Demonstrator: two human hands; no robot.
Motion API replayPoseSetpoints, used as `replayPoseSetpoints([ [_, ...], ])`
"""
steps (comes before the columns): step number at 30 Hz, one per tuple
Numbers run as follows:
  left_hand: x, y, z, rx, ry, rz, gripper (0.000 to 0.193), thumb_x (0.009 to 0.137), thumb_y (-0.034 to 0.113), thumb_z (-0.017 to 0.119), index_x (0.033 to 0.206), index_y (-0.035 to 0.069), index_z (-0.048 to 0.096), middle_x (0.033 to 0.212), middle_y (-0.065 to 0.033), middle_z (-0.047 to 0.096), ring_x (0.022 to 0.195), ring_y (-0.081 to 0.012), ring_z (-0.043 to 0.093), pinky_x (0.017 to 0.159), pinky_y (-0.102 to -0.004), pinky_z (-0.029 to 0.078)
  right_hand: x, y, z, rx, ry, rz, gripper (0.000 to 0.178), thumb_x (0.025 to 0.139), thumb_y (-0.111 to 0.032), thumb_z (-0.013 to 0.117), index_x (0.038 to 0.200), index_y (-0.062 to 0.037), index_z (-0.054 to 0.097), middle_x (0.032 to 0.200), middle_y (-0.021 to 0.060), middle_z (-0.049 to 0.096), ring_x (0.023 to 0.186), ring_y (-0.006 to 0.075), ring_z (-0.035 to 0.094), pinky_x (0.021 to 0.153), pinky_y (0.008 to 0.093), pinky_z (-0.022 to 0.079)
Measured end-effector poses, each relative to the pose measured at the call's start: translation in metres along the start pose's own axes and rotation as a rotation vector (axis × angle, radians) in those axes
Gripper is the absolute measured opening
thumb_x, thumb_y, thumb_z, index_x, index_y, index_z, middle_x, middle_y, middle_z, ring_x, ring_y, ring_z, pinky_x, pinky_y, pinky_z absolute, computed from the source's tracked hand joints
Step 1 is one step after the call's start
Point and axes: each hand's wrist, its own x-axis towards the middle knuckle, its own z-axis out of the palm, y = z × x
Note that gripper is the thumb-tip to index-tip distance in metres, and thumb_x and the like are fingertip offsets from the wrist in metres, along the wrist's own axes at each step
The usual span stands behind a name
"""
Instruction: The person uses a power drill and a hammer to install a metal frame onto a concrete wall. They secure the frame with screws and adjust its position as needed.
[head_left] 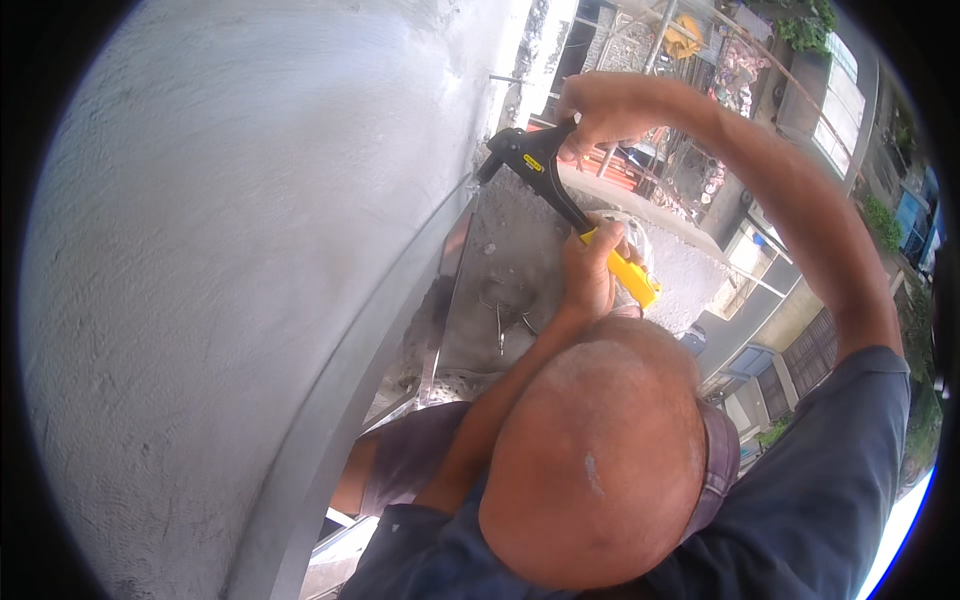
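Note:
A black hand riveter [543, 172] with a yellow grip on one handle is held in both hands. My left hand [592, 265] wraps round the yellow-gripped handle. My right hand [603, 112] is closed on the other handle, near the top of the tool. Those two handles are spread apart. The riveter's nose points at the far end of a grey strip [335, 400] running along the edge of the plastered wall [200, 270]. Whether a rivet sits in the nose is too small to tell.
My bent knee [590, 450] rises between my arms. Beyond the wall's edge is a rough concrete ledge [515, 250] with bits of wire on it. A thin rod [505, 79] juts out near the wall's far corner. Rubble and buildings lie far below at the right.

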Motion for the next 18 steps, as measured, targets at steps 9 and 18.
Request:
replayPoseSetpoints([
  [9,0.003,-0.005,-0.008,-0.053,0.081,-0.074,0.025,0.09,0.03,0.068,0.077,0.017,0.051,0.062,0.0029,0.046,0.051,-0.0127,0.049,0.054,-0.0327,0.05,-0.004,0.009,0.055,0.208,0.229,-0.015,0.05,0.089,-0.039,0.073,0.118,0.0019,0.071,0.085,0.0162,0.07,0.067,0.0244,0.067,0.063,0.0377,0.055],
  [18,0.006,0.003,-0.001,-0.07,-0.104,-0.052,0.024,0.09,0.032,0.071,0.081,0.017,0.054,0.068,0.0027,0.048,0.066,-0.0131,0.056,0.067,-0.0377,0.054,0.012,0.012,0.009,-0.161,0.147,-0.31,0.033,0.09,-0.031,0.071,0.097,0.0015,0.075,0.078,0.0175,0.071,0.07,0.0317,0.067,0.068,0.0429,0.053],
])
